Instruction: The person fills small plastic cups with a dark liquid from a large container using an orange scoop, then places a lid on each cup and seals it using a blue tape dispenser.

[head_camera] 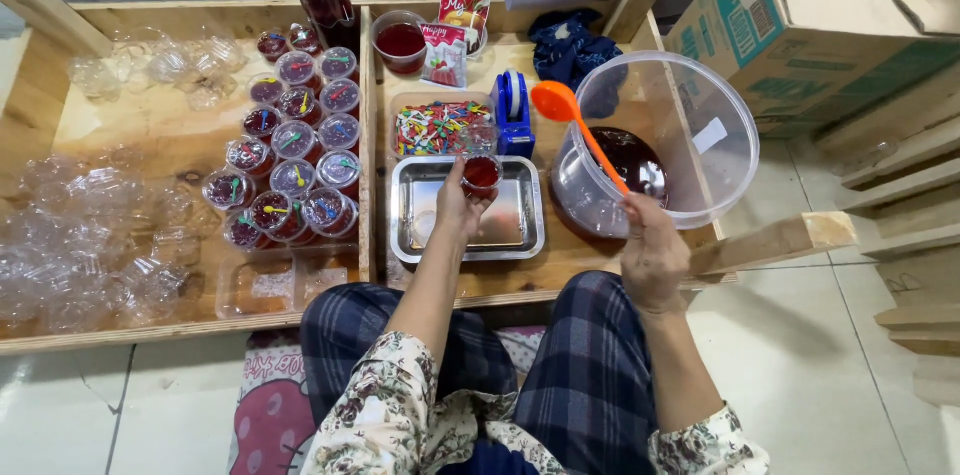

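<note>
**Low wooden tabletop, jelly cups part filled**

Held over steel tray (420,235): small red-filled cup (482,175), pinched in left hand (455,207). Gripped in right hand (652,253): orange ladle (572,120), raised above clear tub (700,110) at right edge. Already lidded cups (295,160) mid-table; empties (80,235) heaped along left edge.

Orange ladle (580,130), dark-red cup (482,175), plaid trousers (590,375)
</note>
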